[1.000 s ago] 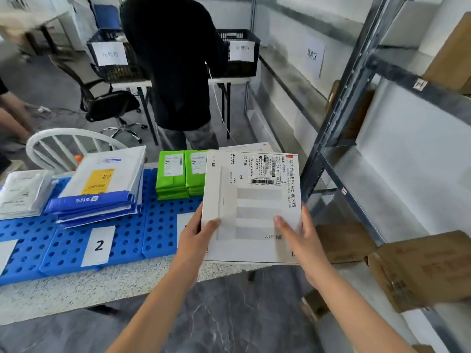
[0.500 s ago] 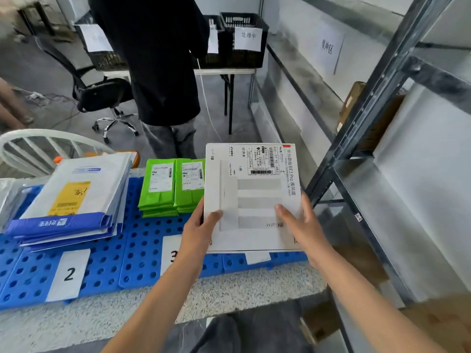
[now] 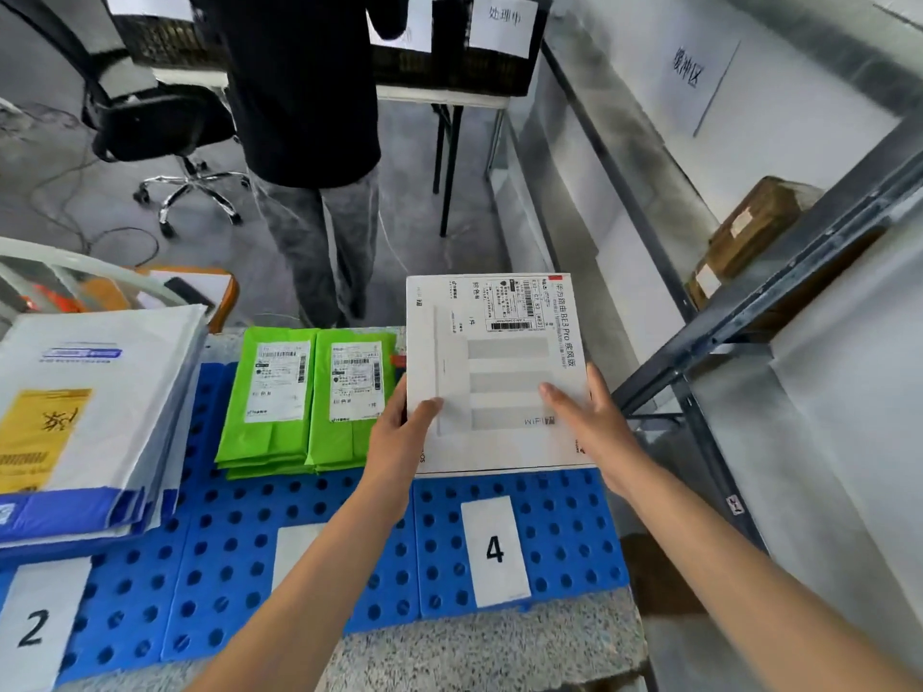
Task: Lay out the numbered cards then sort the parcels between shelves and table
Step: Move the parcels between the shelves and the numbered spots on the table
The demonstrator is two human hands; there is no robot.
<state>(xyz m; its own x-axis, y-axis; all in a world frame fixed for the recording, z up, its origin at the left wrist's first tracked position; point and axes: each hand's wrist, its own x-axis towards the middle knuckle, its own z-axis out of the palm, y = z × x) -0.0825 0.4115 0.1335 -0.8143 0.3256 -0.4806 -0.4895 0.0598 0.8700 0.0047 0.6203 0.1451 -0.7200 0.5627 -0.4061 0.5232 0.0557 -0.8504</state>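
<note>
White box [image 3: 499, 362] held between left hand [image 3: 399, 442] and right hand [image 3: 597, 427].

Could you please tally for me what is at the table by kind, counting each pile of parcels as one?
Cards on the blue mat: 3 (card 2, card 4, third card, number hidden behind an arm)
Green parcel piles: 2 (left green pile, right green pile)
White-and-blue mailer pile: 1
White box, gripped by left hand and right hand: 1
Total: 7
</note>
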